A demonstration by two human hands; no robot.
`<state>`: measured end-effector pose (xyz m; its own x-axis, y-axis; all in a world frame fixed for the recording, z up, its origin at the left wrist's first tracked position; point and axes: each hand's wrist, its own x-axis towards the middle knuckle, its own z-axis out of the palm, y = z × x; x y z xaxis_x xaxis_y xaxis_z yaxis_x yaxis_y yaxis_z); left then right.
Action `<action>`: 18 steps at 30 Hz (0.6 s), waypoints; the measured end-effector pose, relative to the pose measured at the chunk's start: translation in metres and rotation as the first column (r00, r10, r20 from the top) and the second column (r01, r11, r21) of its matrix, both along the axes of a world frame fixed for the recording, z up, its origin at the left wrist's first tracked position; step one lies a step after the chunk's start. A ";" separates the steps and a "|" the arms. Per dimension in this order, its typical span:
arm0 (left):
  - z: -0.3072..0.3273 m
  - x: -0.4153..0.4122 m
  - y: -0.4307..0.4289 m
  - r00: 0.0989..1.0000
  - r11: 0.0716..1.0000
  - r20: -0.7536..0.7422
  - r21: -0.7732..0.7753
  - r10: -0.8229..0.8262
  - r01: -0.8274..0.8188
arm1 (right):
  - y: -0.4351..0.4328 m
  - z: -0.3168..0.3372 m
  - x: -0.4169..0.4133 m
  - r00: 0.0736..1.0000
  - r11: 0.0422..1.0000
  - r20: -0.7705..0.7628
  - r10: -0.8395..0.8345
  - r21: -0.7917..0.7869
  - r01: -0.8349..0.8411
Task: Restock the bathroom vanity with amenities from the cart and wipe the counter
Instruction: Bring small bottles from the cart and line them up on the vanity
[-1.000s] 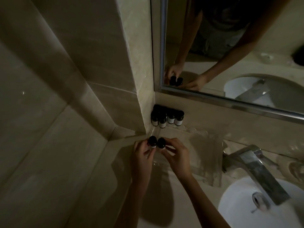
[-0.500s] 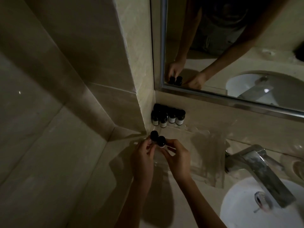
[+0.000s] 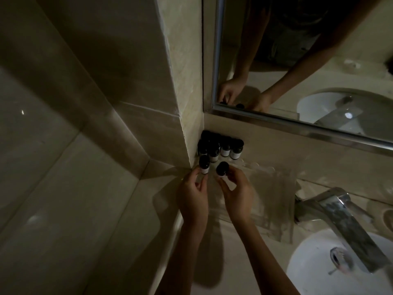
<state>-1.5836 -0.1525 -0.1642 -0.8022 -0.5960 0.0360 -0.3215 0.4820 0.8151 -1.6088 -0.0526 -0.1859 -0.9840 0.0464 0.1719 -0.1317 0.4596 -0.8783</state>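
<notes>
Head view. Sink at 4 o'clock, faucet over it at 3. Table pale, light dim. Left grip near centre, fingertips pinching small dark bottle at labelled base, bottle about upright. Right grip just beside, at its 3 o'clock, pinching second bottle, cap tilted toward camera. Two bottles near, not touching. At 12 o'clock, bottle cluster in table corner against wall. Mirror at 1 o'clock, reflecting both arms.
</notes>
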 end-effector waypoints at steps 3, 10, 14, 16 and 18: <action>-0.001 -0.003 0.003 1.000 1.000 -0.007 -0.012 0.007 -0.007 | 0.002 0.005 -0.009 0.999 0.999 0.043 -0.006 -0.041 0.008; 0.002 0.001 0.006 1.000 1.000 0.001 -0.025 0.006 -0.006 | -0.008 0.005 -0.014 0.994 0.993 0.013 0.105 -0.049 -0.104; 0.003 0.010 0.011 1.000 1.000 0.005 -0.010 -0.017 0.017 | -0.016 0.000 -0.012 0.995 0.993 0.030 0.096 -0.065 -0.094; 0.002 0.012 0.014 1.000 1.000 -0.015 -0.009 -0.019 0.019 | -0.021 -0.001 -0.012 0.997 0.993 0.025 0.071 -0.100 -0.068; 0.002 0.011 0.015 0.999 1.000 -0.044 0.005 -0.019 0.019 | -0.026 0.000 -0.012 0.999 0.991 0.020 0.033 -0.130 -0.030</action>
<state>-1.5731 -0.1375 -0.1619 -0.8110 -0.5810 0.0685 -0.2759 0.4831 0.8309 -1.6211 -0.0782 -0.1860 -0.9888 0.0361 0.1447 -0.1242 0.3376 -0.9331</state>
